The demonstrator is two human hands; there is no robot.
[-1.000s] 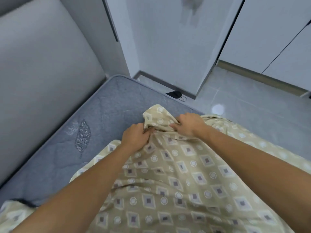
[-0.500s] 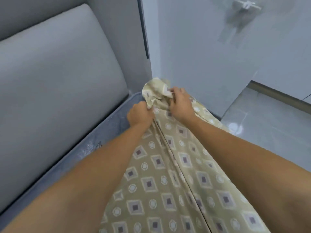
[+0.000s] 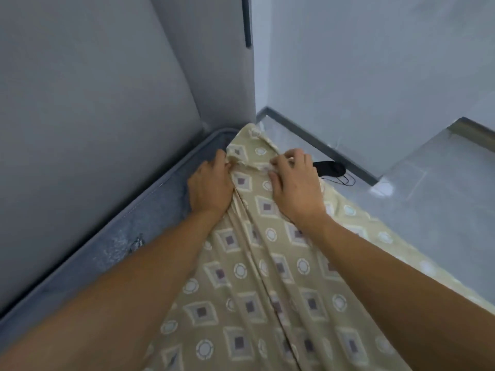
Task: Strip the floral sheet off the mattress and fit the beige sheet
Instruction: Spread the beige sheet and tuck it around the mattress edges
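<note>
At the far left a grey padded headboard (image 3: 88, 124) stands upright against the long edge of the mattress (image 3: 150, 218), whose blue-grey quilted top shows bare in a strip between the headboard and the sheet (image 3: 257, 290). The sheet is beige, printed with squares and rings, and lies over the rest of the mattress, drawn into long folds that run toward the far corner. The left hand (image 3: 210, 187) rests at that corner with its fingers curled into the sheet's left edge, gripping a bunch of cloth just beside the headboard; its fingertips are hidden in the fold. Between the two hands the sheet's corner rises in a small peak that reaches the mattress's far end. The right hand (image 3: 296, 183) lies just to the right of the peak, its bent fingers and thumb pinching the gathered cloth, the knuckles raised. Both bare forearms stretch in from the lower edge, well apart near the bottom and close together at the hands. Beyond the right hand a small black object (image 3: 329, 168) with thin loops lies on the pale tiled floor (image 3: 428, 204), near the dark skirting of the white wall (image 3: 361, 62). The sheet's right edge hangs over the mattress side toward that floor.
</note>
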